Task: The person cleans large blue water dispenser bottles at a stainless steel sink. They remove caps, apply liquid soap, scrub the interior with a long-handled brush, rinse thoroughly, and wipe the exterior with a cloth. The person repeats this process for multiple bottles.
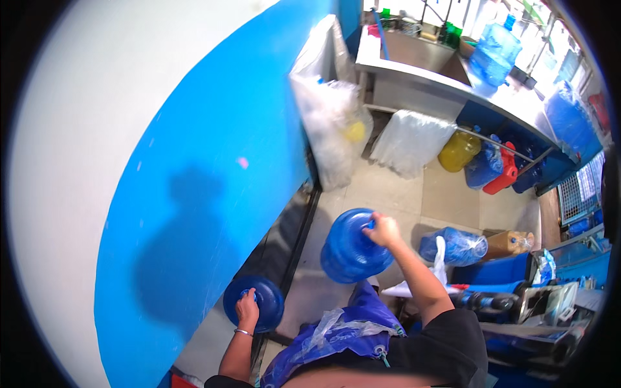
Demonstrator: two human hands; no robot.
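Note:
My right hand [385, 233] is wrapped round the neck of a large clear blue water jug [349, 258] in the middle of the view. The jug is tilted, its body toward the left. Lower left, my left hand [246, 312] has its fingers closed on the neck of a second, darker blue water jug [270, 309], beside the blue-painted wall. That jug shows mostly its round shoulder from above, and its lower part is hidden. A purple apron [349, 323] covers my front.
Ahead stands a steel sink [427, 55], with a blue jug [497, 52] on its counter. Under it are a yellow jug [460, 150] and a red can [502, 169]. A tall bag of plastic [333, 116] leans by the wall [194, 129]. A wrapped blue jug [454, 246] lies on the right.

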